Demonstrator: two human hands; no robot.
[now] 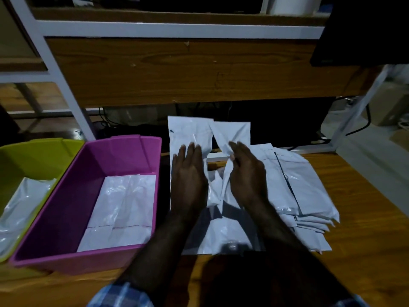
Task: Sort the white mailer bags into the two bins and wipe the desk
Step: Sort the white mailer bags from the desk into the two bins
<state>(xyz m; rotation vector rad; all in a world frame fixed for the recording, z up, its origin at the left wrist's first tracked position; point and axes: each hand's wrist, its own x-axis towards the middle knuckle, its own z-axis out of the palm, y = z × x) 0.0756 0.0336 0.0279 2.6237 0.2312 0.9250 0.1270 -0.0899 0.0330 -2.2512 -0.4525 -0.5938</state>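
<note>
1. Two hands work over a heap of white mailer bags (pixel 305 196) on the wooden desk (pixel 365 207), right of the pink bin (pixel 124 151).
2. Left hand (pixel 188 173) lies palm down, fingers straight and slightly spread, pressing flat on a tall mailer bag (pixel 188 131) just right of the pink bin's right wall.
3. Right hand (pixel 247 171), further right of the pink bin, has fingers mostly extended; thumb and forefinger seem to pinch a crumpled bag (pixel 230 131) near its twisted middle, though blur makes the grip hard to confirm.
4. Crumpled bag rises between the two hands, its top edge reaching past the desk's far edge.
5. Pink bin holds flat white bags (pixel 124 209) stacked against its right side.
6. Green bin (pixel 33 156) sits touching the pink bin's left side, with a shiny white bag (pixel 24 202) inside.
7. Heap fans out to the right, away from the pink bin, several bags overlapping.
8. Plaid sleeve cuff (pixel 121 293) shows near the bottom, below the pink bin.
</note>
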